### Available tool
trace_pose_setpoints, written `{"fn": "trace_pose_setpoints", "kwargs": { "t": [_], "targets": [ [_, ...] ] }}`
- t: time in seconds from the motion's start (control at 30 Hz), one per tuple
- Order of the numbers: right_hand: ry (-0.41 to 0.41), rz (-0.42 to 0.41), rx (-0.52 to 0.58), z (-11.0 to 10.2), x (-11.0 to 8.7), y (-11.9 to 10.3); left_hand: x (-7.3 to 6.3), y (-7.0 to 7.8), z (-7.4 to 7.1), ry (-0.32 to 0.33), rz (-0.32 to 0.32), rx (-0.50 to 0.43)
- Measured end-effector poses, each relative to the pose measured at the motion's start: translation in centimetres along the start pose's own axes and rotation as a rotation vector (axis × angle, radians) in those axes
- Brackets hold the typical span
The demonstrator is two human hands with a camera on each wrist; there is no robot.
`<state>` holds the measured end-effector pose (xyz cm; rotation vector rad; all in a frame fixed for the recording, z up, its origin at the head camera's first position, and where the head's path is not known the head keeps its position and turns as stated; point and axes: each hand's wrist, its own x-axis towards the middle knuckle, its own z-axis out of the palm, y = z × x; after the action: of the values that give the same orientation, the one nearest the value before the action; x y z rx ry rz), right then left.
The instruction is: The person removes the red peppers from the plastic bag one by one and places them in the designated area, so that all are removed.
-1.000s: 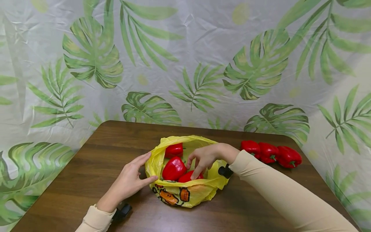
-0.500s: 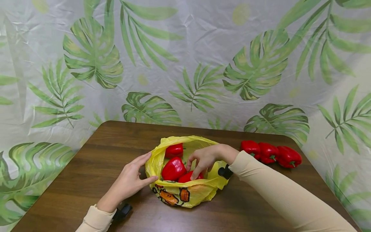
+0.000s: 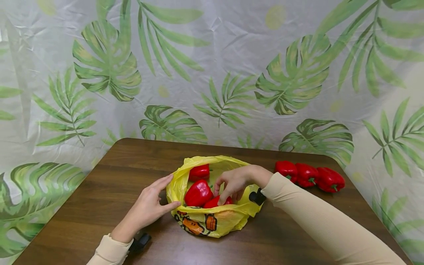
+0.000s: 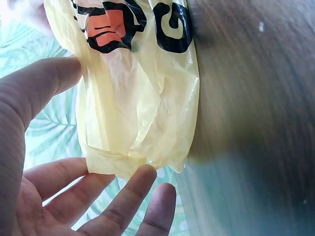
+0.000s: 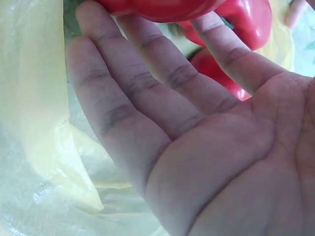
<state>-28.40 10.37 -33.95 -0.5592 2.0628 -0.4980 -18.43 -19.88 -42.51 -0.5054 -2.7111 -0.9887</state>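
Note:
In the head view, a yellow plastic bag [image 3: 228,221] stands on the table with its mouth spread. Inside lie a red bell pepper [image 3: 199,172] at the back, another bell pepper [image 3: 198,193] at the front left, and a third bell pepper [image 3: 212,202] partly covered by my right hand [image 3: 235,182]. That hand reaches into the bag and pinches the third pepper between thumb and fingers; its fingertips touch red skin [image 5: 167,7] in the right wrist view. My left hand [image 3: 145,202] rests against the bag's left rim, thumb and fingers extended, fingertips touching the plastic [image 4: 123,123].
Three more red bell peppers lie in a row on the right of the table, the nearest to the bag being one pepper [image 3: 286,170]. The brown wooden table [image 3: 132,162] meets a leaf-patterned curtain [image 3: 212,73] behind it.
The right hand has shifted very slightly around the pepper at the bag's front, and the front left pepper has tilted a little. The left hand stays in place.

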Motion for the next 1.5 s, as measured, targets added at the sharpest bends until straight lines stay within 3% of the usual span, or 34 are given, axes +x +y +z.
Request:
{"fn": "trace_pose_setpoints", "kwargs": {
  "t": [0.3, 0.63, 0.87, 1.17, 1.5],
  "targets": [
    [0.014, -0.006, -0.007, -1.1, -0.3, 0.6, 0.0, 0.0, 0.1, -0.004, -0.003, 0.0],
    [0.101, -0.001, -0.023, -2.6, -0.6, 1.9, 0.0, -0.1, 0.3, 0.005, 0.002, 0.001],
    [0.134, 0.018, -0.028, -2.8, -0.4, 2.6, 0.0, -0.1, 0.3, 0.0, -0.001, -0.001],
    [0.119, 0.019, -0.031, -2.7, -0.4, 2.4, 0.0, -0.2, 0.2, 0.001, -0.002, -0.005],
    [0.164, -0.026, -0.057, -2.8, -0.6, 2.6, 0.0, -0.3, 0.3, -0.002, -0.004, -0.002]
  ]
}}
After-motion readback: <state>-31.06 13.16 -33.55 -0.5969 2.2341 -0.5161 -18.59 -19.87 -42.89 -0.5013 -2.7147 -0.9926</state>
